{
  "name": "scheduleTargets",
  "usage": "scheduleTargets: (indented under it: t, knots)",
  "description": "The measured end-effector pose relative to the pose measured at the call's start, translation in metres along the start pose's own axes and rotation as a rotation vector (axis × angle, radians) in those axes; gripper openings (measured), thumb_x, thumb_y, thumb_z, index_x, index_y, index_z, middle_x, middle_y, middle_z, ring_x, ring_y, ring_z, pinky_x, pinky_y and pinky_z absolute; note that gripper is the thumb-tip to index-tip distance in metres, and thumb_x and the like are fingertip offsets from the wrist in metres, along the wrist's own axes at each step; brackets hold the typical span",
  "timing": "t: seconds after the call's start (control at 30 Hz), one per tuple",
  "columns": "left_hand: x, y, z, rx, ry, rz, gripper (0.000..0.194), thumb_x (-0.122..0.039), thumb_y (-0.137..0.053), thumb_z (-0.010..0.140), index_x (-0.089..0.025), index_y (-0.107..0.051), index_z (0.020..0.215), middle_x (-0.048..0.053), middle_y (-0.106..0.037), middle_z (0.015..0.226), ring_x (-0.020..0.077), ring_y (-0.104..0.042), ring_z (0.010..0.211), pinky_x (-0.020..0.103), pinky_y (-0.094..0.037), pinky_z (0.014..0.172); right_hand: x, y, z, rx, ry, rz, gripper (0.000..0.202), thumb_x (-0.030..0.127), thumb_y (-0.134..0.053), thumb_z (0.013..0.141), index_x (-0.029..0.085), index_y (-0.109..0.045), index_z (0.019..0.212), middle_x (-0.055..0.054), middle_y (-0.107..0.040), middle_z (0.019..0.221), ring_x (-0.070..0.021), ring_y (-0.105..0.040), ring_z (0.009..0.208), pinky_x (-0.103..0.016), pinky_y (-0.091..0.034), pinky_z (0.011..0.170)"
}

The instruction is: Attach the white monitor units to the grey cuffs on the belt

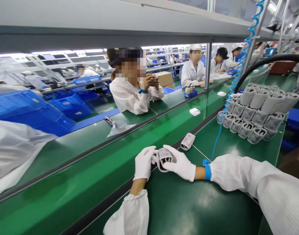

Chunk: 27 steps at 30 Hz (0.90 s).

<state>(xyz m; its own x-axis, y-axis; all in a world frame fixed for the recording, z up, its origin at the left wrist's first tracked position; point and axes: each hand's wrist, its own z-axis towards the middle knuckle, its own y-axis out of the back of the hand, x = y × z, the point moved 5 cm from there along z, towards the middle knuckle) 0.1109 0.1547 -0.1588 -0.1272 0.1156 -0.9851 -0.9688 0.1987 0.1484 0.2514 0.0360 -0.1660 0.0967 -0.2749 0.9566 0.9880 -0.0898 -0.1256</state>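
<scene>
the long green desk (pixel 183 209) runs away toward its far right corner, where a stack of rolled grey cuffs (pixel 258 112) is piled. near the desk's inner edge, beside the belt, a single rolled cuff (pixel 188 141) lies alone. just before it, the gloved left hand (pixel 143 162) and right hand (pixel 180 164) both close around a grey cuff (pixel 164 158), pinching it between them just above the desk.

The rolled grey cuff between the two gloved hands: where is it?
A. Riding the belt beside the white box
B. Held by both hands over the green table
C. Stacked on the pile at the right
B: the left hand and right hand both grip the rolled grey cuff above the green table.
</scene>
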Motion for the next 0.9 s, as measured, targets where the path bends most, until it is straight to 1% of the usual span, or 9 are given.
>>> scheduleTargets:
  t: [0.1, 0.27, 0.37, 0.47, 0.6, 0.67, 0.73, 0.8, 0.9]
  knots:
    - [0.003, -0.007, -0.003, 0.014, 0.026, 0.04, 0.039, -0.042, -0.062, 0.073, -0.012, -0.068, 0.098, 0.01, -0.075, 0.08, 0.0134, -0.051, 0.046, 0.028, -0.038, 0.046, 0.012, 0.024, -0.023, 0.022, 0.069, -0.022, 0.087, 0.06, -0.076, 0.084, 0.021, -0.046, 0.156, -0.011, -0.061, 0.146, -0.0323, -0.056, 0.137, -0.05, -0.041, 0.12]
    - [0.009, -0.017, -0.001, -0.056, 0.065, 0.209, 0.025, -0.036, -0.064, 0.093, -0.013, -0.068, 0.102, 0.004, -0.071, 0.083, 0.0132, -0.059, 0.058, 0.028, -0.05, 0.058, 0.03, 0.092, -0.053, -0.077, 0.179, -0.047, 0.09, 0.066, -0.074, 0.085, 0.022, -0.044, 0.158, -0.011, -0.056, 0.153, -0.033, -0.053, 0.141, -0.046, -0.038, 0.122]
    - [0.008, -0.028, 0.009, -0.048, 0.073, 0.291, 0.029, -0.041, -0.065, 0.099, -0.014, -0.067, 0.112, 0.006, -0.07, 0.105, 0.0177, -0.068, 0.086, 0.034, -0.059, 0.078, 0.041, 0.14, -0.057, -0.281, 0.178, -0.057, 0.092, 0.065, -0.075, 0.083, 0.019, -0.046, 0.156, -0.013, -0.071, 0.13, -0.0296, -0.07, 0.112, -0.039, -0.058, 0.093]
    - [0.0, -0.041, 0.025, -0.016, 0.05, 0.35, 0.034, -0.041, -0.066, 0.099, -0.016, -0.065, 0.122, 0.009, -0.066, 0.12, 0.0233, -0.067, 0.104, 0.04, -0.06, 0.088, 0.048, 0.179, -0.051, -0.504, 0.129, -0.069, 0.087, 0.061, -0.068, 0.089, 0.012, -0.043, 0.156, -0.007, -0.075, 0.084, -0.0202, -0.066, 0.062, -0.03, -0.053, 0.056]
    - [-0.014, -0.068, 0.051, 0.059, -0.016, 0.397, 0.038, -0.041, -0.066, 0.099, -0.015, -0.063, 0.127, 0.01, -0.065, 0.125, 0.0252, -0.067, 0.108, 0.044, -0.059, 0.091, 0.04, 0.207, -0.037, -0.695, 0.059, 0.017, 0.082, 0.058, -0.066, 0.085, 0.011, -0.048, 0.15, -0.012, -0.074, 0.103, -0.0186, -0.067, 0.06, -0.03, -0.052, 0.053]
    - [-0.02, -0.087, 0.065, 0.111, -0.058, 0.395, 0.038, -0.04, -0.066, 0.099, -0.016, -0.063, 0.128, 0.01, -0.064, 0.127, 0.0257, -0.066, 0.11, 0.044, -0.059, 0.092, 0.029, 0.209, -0.031, -0.727, -0.01, 0.025, 0.084, 0.053, -0.07, 0.079, 0.014, -0.047, 0.15, -0.015, -0.071, 0.12, -0.0219, -0.072, 0.073, -0.033, -0.057, 0.061]
    - [-0.025, -0.109, 0.079, 0.166, -0.095, 0.374, 0.037, -0.039, -0.067, 0.098, -0.018, -0.063, 0.128, 0.01, -0.064, 0.128, 0.0261, -0.065, 0.113, 0.044, -0.058, 0.093, 0.022, 0.208, -0.027, -0.741, -0.026, -0.011, 0.09, 0.045, -0.076, 0.071, 0.017, -0.045, 0.151, -0.015, -0.063, 0.139, -0.0288, -0.072, 0.106, -0.041, -0.06, 0.087]
    - [-0.029, -0.131, 0.094, 0.217, -0.123, 0.34, 0.037, -0.039, -0.067, 0.098, -0.018, -0.063, 0.128, 0.01, -0.063, 0.129, 0.026, -0.065, 0.114, 0.044, -0.058, 0.094, 0.02, 0.206, -0.025, -0.744, 0.02, -0.04, 0.095, 0.037, -0.08, 0.065, 0.019, -0.045, 0.151, -0.014, -0.053, 0.153, -0.0312, -0.055, 0.137, -0.046, -0.045, 0.116]
    - [-0.035, -0.163, 0.116, 0.285, -0.152, 0.276, 0.037, -0.039, -0.066, 0.099, -0.017, -0.064, 0.128, 0.011, -0.064, 0.129, 0.0253, -0.065, 0.113, 0.045, -0.057, 0.096, 0.02, 0.202, -0.024, -0.74, 0.06, -0.04, 0.096, 0.034, -0.079, 0.065, 0.02, -0.043, 0.153, -0.012, -0.048, 0.158, -0.0307, -0.044, 0.148, -0.048, -0.028, 0.129]
